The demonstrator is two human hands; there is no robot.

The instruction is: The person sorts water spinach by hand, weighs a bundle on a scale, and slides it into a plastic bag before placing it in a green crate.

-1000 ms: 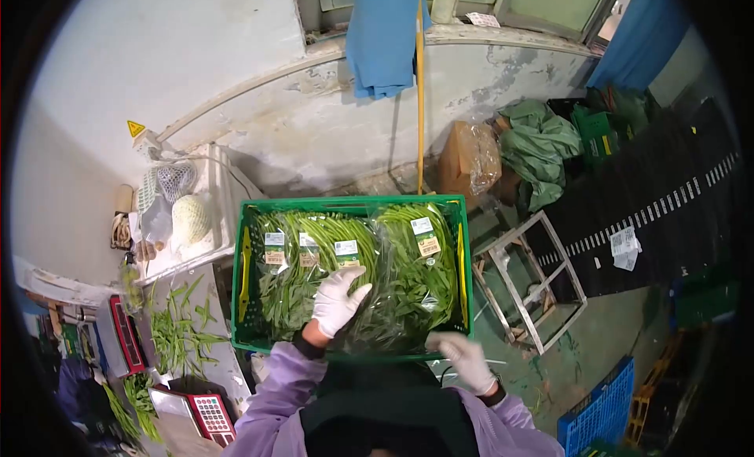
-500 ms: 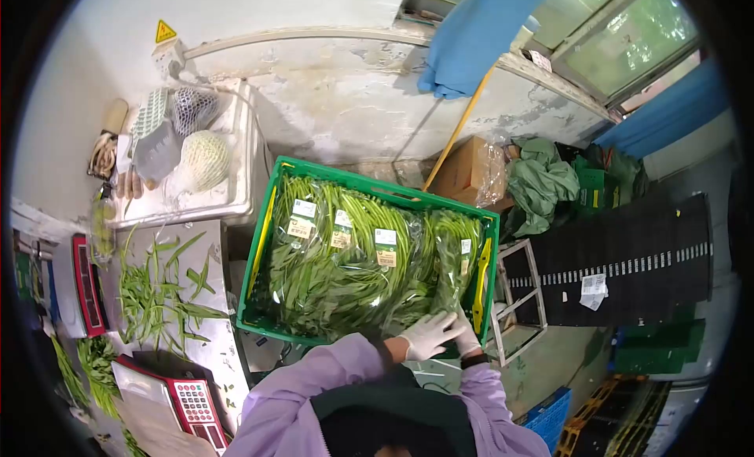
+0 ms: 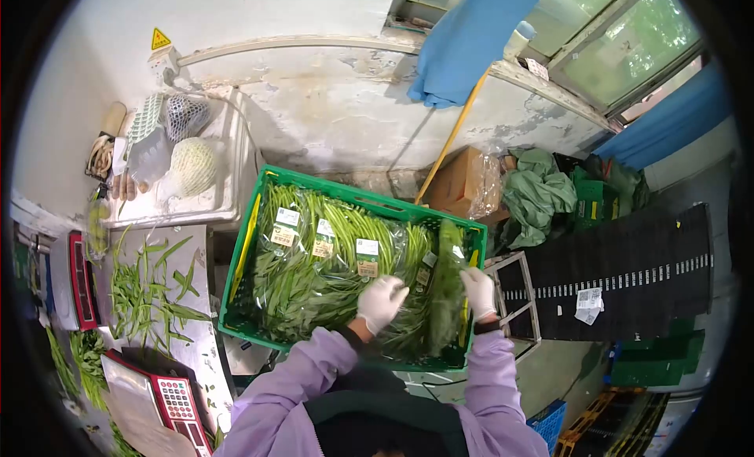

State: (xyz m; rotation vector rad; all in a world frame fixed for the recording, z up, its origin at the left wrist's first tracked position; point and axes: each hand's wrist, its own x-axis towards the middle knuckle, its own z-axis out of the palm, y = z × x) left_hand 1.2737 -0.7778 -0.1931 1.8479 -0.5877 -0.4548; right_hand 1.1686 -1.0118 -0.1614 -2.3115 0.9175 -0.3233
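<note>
Bag of beans [image 3: 446,288] stood edgewise across the green crate's [image 3: 243,245] right end, gripped by the nearer right hand [image 3: 479,292]; left hand [image 3: 382,300] pressed flat on neighbouring bags [image 3: 314,276].

I see one clear bag of green beans [image 3: 446,288] standing on its long edge by the right wall of the green crate [image 3: 236,268], running from the near edge towards the far one. To its left, more labelled bags [image 3: 314,268] lie flat and overlapping, filling the crate to its left wall, their labels in a row towards the far edge
</note>
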